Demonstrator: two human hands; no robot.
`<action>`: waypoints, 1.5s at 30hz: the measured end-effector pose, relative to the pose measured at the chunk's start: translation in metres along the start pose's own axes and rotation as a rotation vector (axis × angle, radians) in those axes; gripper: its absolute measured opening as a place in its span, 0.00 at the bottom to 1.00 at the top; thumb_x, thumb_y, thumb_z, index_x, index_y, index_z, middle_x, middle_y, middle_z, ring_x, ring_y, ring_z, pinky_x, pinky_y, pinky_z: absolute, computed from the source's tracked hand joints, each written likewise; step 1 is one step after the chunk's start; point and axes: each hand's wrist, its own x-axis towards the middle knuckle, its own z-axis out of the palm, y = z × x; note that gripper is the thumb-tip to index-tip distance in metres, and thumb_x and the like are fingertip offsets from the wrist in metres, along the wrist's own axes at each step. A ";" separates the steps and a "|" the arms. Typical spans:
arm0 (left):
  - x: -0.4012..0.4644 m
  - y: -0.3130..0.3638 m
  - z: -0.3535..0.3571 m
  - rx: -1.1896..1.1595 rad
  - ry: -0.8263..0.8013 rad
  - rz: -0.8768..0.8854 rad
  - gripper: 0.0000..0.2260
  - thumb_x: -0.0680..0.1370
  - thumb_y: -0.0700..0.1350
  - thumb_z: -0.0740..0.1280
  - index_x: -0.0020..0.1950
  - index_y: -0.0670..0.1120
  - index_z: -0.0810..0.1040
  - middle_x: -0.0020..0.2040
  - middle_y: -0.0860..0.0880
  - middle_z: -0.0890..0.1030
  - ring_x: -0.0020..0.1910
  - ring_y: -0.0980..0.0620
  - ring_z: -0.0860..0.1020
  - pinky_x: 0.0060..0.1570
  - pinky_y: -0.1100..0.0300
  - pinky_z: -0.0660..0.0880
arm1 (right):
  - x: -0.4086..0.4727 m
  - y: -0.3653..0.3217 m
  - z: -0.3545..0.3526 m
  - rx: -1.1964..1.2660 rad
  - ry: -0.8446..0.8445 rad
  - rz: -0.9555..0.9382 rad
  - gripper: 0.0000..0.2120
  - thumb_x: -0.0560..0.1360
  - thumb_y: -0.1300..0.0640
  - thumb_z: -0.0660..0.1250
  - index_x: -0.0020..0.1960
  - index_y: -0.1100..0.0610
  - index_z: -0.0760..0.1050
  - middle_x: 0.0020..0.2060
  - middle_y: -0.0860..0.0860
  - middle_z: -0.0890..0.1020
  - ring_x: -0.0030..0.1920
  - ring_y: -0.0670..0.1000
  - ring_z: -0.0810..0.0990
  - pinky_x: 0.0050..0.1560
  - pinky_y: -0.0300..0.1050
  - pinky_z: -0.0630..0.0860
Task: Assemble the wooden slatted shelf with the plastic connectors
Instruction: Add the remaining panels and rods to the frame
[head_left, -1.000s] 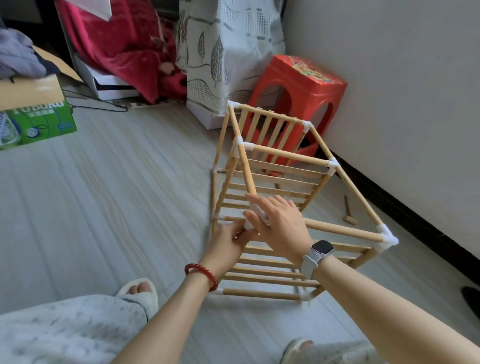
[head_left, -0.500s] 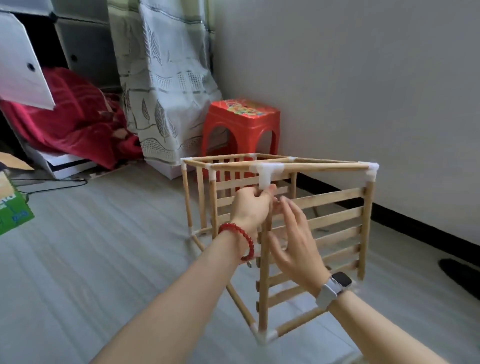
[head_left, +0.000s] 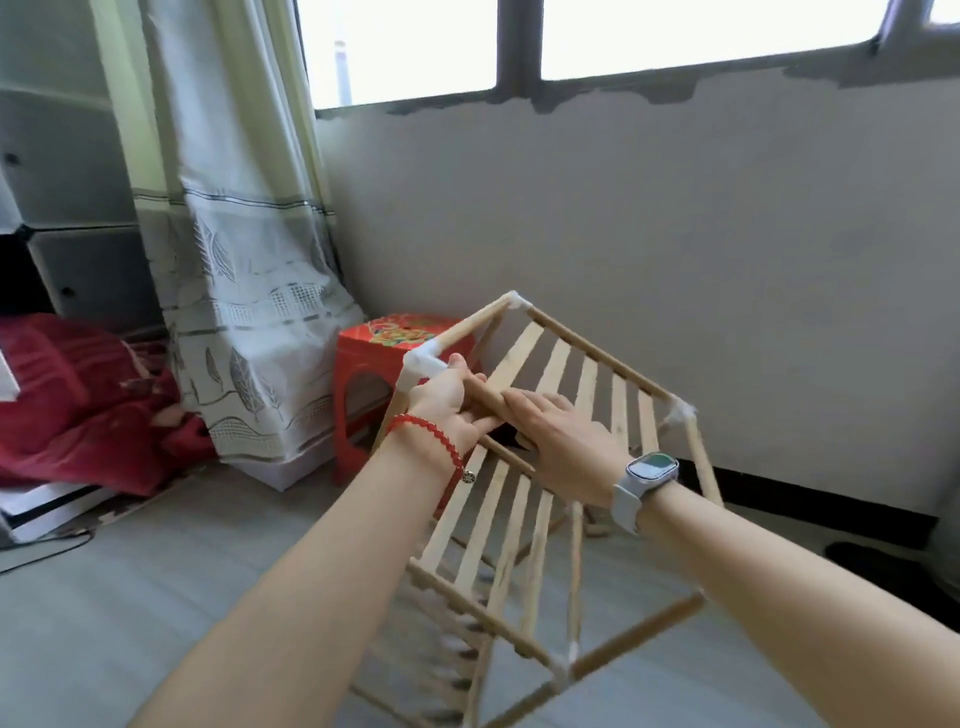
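**A:** so where's the shelf (head_left: 566, 457) sitting right now?

**B:** I'm watching it through the head cam and it's filling the middle to lower right of the frame, tipped up at an angle, slats running away from the camera. White plastic connectors at the corners, one (head_left: 422, 364) just left of center by the left hand, another (head_left: 680, 413) further right near the wall. The bottom end is blurring out toward the lower center, so I can't tell exactly how it's resting on the floor (head_left: 130, 597).

**A:** and the hands?

**B:** The left hand (head_left: 452, 405) is curling its fingers around a round wooden rod (head_left: 488, 400) right beside that near connector. The right hand (head_left: 566, 441) is lying on the same rod just to the right, fingers mostly straight and together, pressing on it rather than wrapping it as far as I can see. Red bead bracelet (head_left: 431, 431) on the left wrist, watch (head_left: 649, 467) on the right.

**A:** background?

**B:** Red plastic stool (head_left: 374, 364) behind the shelf at center, patterned curtain (head_left: 244, 260) upper left, red blanket (head_left: 78, 405) at the left edge.
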 end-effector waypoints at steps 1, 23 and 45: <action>0.000 0.001 0.001 -0.054 -0.015 -0.007 0.08 0.81 0.43 0.61 0.56 0.39 0.71 0.45 0.43 0.76 0.55 0.41 0.75 0.56 0.39 0.72 | 0.004 0.003 -0.006 -0.044 -0.004 0.001 0.30 0.76 0.68 0.59 0.72 0.50 0.55 0.67 0.47 0.67 0.65 0.51 0.66 0.46 0.39 0.69; -0.102 -0.005 -0.195 0.544 0.053 -0.149 0.09 0.79 0.43 0.64 0.54 0.39 0.76 0.52 0.42 0.80 0.46 0.45 0.82 0.44 0.55 0.79 | 0.008 -0.095 0.043 0.087 -0.175 -0.352 0.22 0.77 0.66 0.58 0.69 0.53 0.67 0.65 0.48 0.71 0.64 0.50 0.69 0.65 0.47 0.67; -0.018 0.023 -0.196 0.770 0.397 0.268 0.14 0.82 0.42 0.56 0.66 0.41 0.67 0.42 0.47 0.76 0.40 0.53 0.74 0.34 0.57 0.73 | 0.039 -0.148 0.062 -0.060 -0.027 -0.554 0.11 0.78 0.51 0.58 0.51 0.57 0.73 0.51 0.50 0.72 0.44 0.45 0.60 0.30 0.36 0.56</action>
